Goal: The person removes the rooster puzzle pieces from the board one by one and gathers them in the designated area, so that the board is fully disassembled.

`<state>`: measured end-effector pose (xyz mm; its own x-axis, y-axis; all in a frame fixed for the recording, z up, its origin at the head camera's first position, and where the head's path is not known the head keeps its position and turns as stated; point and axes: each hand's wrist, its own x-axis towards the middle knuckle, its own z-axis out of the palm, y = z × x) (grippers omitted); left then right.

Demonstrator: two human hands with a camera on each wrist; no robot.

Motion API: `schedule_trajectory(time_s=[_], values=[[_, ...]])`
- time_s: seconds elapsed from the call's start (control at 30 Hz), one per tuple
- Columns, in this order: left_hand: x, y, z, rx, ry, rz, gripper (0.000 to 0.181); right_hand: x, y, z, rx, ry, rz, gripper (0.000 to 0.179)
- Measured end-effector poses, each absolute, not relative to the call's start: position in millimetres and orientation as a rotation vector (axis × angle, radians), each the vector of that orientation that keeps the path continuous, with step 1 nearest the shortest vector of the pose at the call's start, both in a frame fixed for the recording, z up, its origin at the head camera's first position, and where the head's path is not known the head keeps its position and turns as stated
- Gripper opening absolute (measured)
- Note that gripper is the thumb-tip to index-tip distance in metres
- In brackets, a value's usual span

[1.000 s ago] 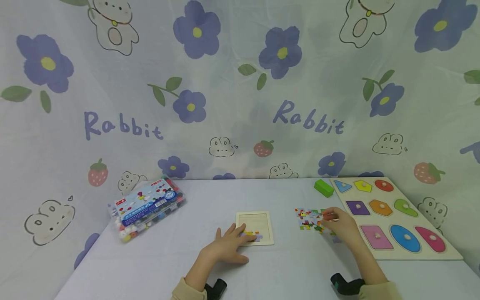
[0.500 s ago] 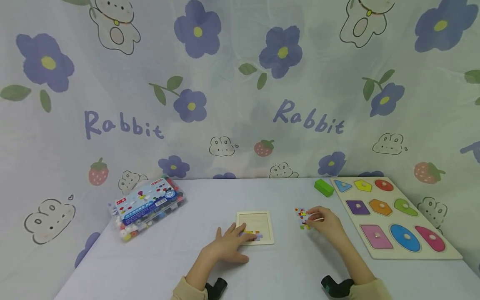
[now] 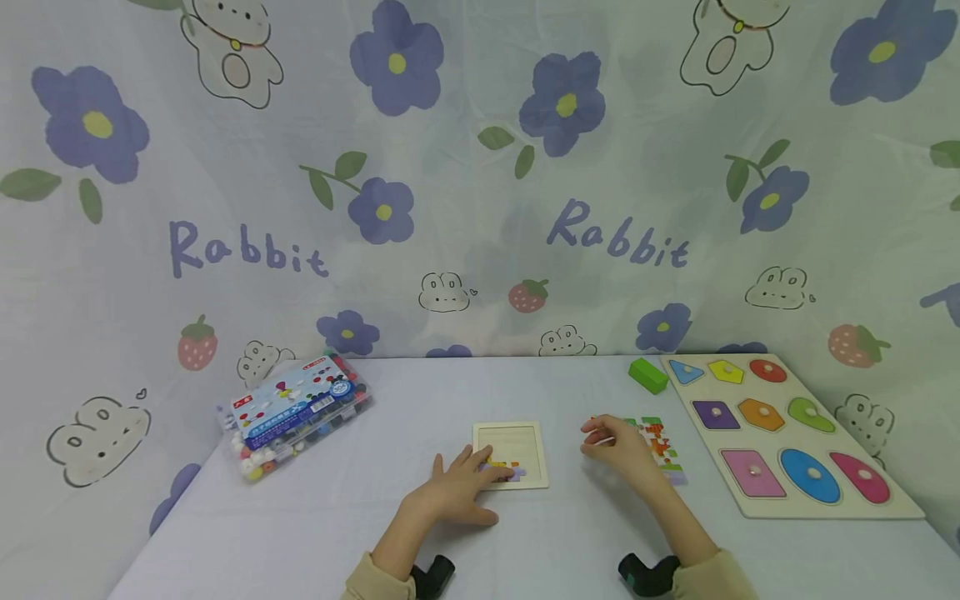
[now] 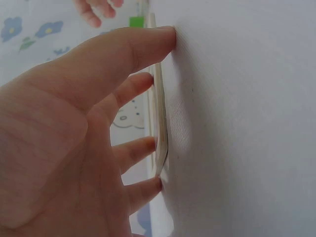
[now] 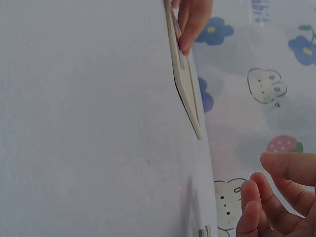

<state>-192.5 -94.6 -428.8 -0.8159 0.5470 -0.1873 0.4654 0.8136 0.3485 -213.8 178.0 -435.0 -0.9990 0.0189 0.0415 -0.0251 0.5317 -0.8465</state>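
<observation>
My left hand rests with spread fingers on the lower left of a small square wooden puzzle tray. A few yellow and purple puzzle pieces lie along the tray's bottom, partly covered by these fingers. In the left wrist view, fingertips meet the tray's edge and the thumb reaches down to the tablecloth. Right of the tray, my right hand hovers with loosely bent fingers, nothing visible between them. Behind it lies a patch of colourful puzzle pieces, its left part hidden by the hand.
A wooden shape board with knobbed pieces lies at the right, with a green block by its far corner. A clear box of coloured beads or pompoms sits at the left. A printed curtain hangs behind the table.
My right hand has moved left across the puzzle patch, uncovering its right side and covering its left. My left hand has stayed on the tray.
</observation>
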Motion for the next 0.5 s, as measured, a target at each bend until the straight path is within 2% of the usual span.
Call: schedule_trajectory(time_s=[0.2,0.5], values=[[-192.8,-94.7,-429.3,0.769,2.710,0.453,0.060,-215.4,162.1,-438.5,0.047,-2.703,1.511,0.022],[-192.6,-95.2,-428.5,0.735,2.709,0.505,0.070,-213.9,141.3,-443.0,0.108,-2.736,1.504,0.020]])
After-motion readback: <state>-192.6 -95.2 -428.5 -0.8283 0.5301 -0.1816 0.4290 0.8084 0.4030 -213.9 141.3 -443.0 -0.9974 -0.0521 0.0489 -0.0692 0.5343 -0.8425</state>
